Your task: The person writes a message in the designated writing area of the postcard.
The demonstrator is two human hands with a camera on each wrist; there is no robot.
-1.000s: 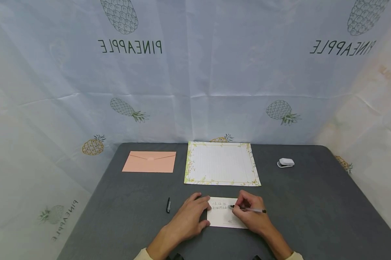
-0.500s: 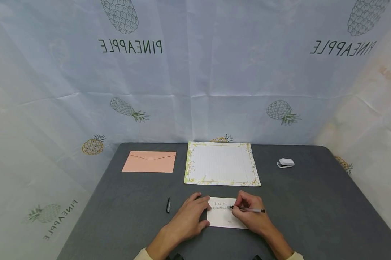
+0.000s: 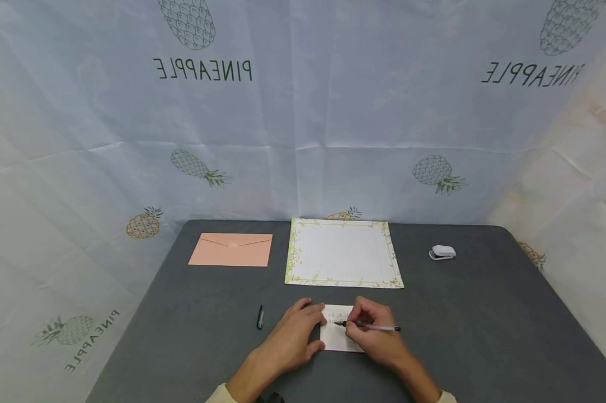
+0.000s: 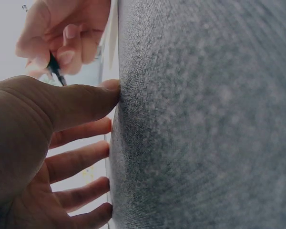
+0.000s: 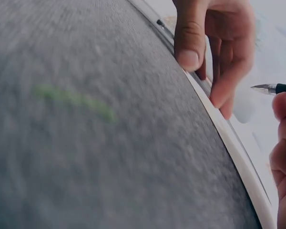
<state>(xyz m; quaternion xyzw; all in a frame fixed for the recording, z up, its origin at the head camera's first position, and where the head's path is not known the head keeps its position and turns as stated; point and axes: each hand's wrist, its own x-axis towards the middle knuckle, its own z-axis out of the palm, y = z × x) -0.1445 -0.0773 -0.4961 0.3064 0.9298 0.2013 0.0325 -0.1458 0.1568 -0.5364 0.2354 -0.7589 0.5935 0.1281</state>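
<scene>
A small white card (image 3: 333, 340) with rows of handwriting lies near the front of the table. At its left edge rests my left hand (image 3: 290, 337), thumb and fingers spread, fingertips touching the card and tabletop. My right hand (image 3: 375, 331) pinches a pen (image 3: 383, 327) over the card and hides its right part. In the right wrist view the pen's tip (image 5: 264, 88) is bare and points toward the left hand; it appears slightly off the paper. A black pen cap (image 3: 260, 317) lies to the left of my left hand.
Behind the card lies a large sheet of lined paper (image 3: 344, 254) with a floral border. A peach envelope (image 3: 230, 250) is at the back left, a white stapler (image 3: 442, 252) at the back right. A pineapple-print curtain (image 3: 303, 112) hangs behind the dark table (image 3: 464, 324).
My right hand has shifted left with the pen, from the right end of the writing toward the card's left side. The left hand has stayed in place.
</scene>
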